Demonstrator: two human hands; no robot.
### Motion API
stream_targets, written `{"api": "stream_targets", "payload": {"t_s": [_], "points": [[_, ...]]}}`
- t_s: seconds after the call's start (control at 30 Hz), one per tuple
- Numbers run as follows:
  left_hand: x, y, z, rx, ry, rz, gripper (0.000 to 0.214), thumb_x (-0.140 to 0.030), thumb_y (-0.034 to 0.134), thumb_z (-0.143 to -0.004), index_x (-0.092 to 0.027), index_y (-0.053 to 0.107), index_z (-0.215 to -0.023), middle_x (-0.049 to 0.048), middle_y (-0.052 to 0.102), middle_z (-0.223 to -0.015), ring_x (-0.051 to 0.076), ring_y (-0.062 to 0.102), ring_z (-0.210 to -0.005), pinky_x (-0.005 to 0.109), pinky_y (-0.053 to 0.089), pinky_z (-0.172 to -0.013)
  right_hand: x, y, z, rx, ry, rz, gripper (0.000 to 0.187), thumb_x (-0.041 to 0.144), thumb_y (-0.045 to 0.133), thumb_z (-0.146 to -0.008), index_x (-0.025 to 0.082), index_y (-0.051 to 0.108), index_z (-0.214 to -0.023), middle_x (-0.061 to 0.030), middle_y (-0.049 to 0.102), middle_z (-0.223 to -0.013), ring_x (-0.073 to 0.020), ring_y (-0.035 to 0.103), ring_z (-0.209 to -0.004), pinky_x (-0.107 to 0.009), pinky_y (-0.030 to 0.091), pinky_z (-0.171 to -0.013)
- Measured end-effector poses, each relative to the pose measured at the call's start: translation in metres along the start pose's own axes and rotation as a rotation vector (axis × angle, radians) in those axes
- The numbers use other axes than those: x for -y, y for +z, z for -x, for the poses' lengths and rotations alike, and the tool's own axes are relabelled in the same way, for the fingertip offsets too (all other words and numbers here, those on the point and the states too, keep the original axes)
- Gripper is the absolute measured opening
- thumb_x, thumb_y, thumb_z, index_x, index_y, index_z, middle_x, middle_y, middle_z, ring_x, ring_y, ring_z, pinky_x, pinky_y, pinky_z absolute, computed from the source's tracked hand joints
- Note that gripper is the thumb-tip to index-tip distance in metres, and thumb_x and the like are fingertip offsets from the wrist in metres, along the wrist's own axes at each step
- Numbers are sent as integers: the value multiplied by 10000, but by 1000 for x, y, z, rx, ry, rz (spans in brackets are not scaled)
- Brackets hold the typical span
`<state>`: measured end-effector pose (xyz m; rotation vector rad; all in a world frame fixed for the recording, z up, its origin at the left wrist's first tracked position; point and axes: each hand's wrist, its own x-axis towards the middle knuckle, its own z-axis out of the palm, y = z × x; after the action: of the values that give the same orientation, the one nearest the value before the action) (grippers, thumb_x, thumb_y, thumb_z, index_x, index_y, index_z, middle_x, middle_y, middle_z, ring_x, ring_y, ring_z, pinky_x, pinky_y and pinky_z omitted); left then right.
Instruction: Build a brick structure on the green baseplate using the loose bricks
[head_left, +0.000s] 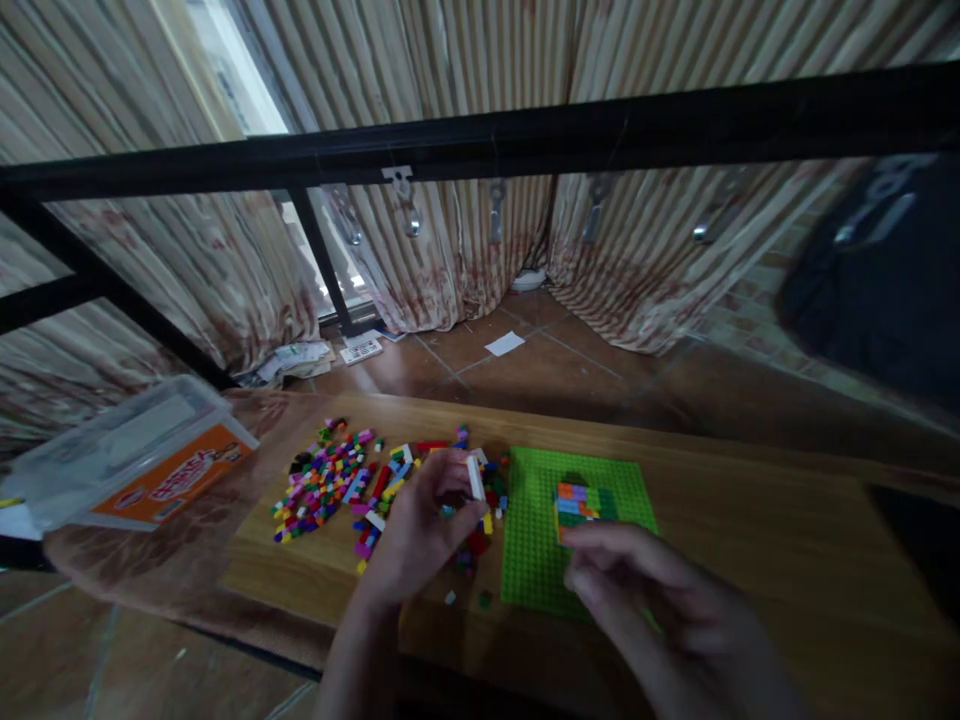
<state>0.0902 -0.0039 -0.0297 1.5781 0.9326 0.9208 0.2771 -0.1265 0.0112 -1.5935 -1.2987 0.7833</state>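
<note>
Left hand (420, 530) pinches a white brick (475, 478) between thumb and fingertips, held upright just above the right end of the loose brick pile (330, 480). The pile is small mixed-colour building bricks spread across the wooden table (750, 540), thickest on the left and thinning toward the hand.

Right hand (645, 590) hovers over the near right corner of the green baseplate (536, 560), fingers curled inward. Cannot tell whether it grips anything; the view is blurred there.

The baseplate lies flat on the table, touching the pile's right edge. On it, near the middle, sits a small stacked build (576, 503) in orange, blue, green and red rows, just beyond the right hand's fingertips.

Container: a clear plastic tub (127, 450) on the far left end of the table, well apart from the pile, with an orange printed label (176, 475) on its side. It looks tilted and see-through; contents not readable.

Background: a black metal frame bar (525, 140) crosses the top, striped curtains (465, 250) behind it, tiled floor (540, 370) with a white paper scrap (505, 344).
</note>
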Motion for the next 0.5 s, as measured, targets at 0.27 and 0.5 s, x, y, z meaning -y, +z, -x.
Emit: {"api": "stream_targets", "payload": {"t_s": [0.27,0.5], "points": [[12,86,16,202,56,-39,439,-51,535,-770,-214,485,-1174,20,672,-951,138,655,-827,250,523,-751,-54,10,-30,124,169,28,260,432,543,-852,235,676,-959,-31,715,-816,-204,676,-792,-319,522,-754],[20,98,19,238,89,-177,460,-27,523,-726,-234,604,-1128,26,665,-930,153,628,-843,247,514,-716,-74,3,-24,84,222,-162,147,353,648,-735,218,653,-793,-28,699,-739,-212,660,-724,-332,528,-731]]}}
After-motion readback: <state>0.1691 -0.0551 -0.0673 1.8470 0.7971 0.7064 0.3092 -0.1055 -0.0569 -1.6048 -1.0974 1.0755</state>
